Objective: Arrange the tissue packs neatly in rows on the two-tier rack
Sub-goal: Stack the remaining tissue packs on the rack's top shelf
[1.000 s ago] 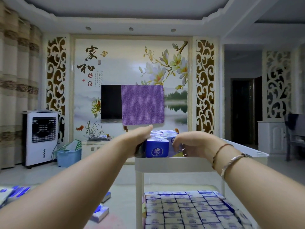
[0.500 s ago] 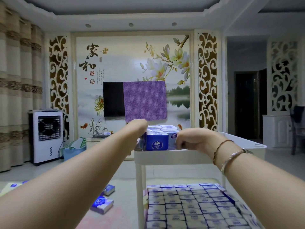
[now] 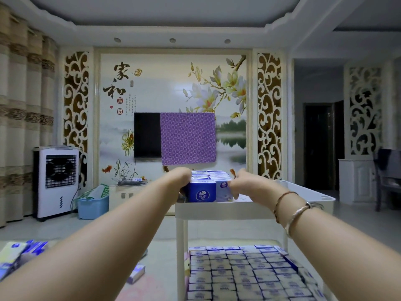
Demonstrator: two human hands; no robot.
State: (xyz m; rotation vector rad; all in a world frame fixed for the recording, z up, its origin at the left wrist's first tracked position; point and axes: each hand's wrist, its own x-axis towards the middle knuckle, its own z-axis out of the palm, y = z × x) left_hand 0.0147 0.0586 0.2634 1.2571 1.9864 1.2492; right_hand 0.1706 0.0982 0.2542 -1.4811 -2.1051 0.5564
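The white two-tier rack point(image 3: 219, 209) stands straight ahead. On the left part of its top tier sits a short block of blue and lilac tissue packs point(image 3: 202, 194), several deep. My left hand point(image 3: 180, 178) curls over the block's left top edge. My right hand point(image 3: 244, 184) grips its right side at the lilac pack, fingertips against the wrapper. The fingers of both hands are partly hidden. The lower tier point(image 3: 181, 257) is filled with tight rows of tissue packs point(image 3: 240, 272).
Loose tissue packs lie on the floor at the left point(image 3: 20, 255) and near the rack's leg point(image 3: 136, 273). A blue basket point(image 3: 93, 207), an air cooler point(image 3: 57, 181) and a low cabinet point(image 3: 130, 192) stand by the far wall. A chair point(image 3: 388, 170) is at the right.
Both hands have drawn slightly closer together on the top-tier block. A lilac pack face now shows beside the blue front pack. The camera has shifted a little.
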